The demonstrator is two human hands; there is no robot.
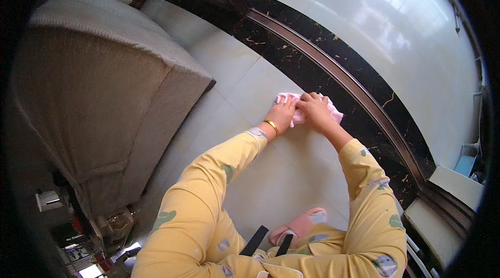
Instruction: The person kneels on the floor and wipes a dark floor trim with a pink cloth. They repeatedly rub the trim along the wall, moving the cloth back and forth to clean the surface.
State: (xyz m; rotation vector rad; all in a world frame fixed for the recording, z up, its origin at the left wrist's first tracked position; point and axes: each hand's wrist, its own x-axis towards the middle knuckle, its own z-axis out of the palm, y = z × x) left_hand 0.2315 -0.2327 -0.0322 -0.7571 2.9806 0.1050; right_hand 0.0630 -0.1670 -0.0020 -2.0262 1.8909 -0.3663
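A crumpled pink cloth (pixel 336 113) lies on the pale floor tiles, its right part over the edge of a black stone strip. Both hands are on it, side by side. My left hand (pixel 282 114), with a gold bangle at the wrist, rests on the cloth's left part, fingers bent onto the fabric. My right hand (pixel 315 111) presses on the cloth's middle and right part, its fingers bent over the folds. The hands meet or nearly meet at the fingertips. How firmly the fingers grip the cloth is partly hidden.
A metal sliding-door track (pixel 332 66) runs along the black stone strip (pixel 289 49). A fabric-covered sofa or similar piece (pixel 113 102) stands at left. Near my knees is a pink slipper (pixel 300 224) on a foot. Glossy floor (pixel 375 36) lies beyond the track.
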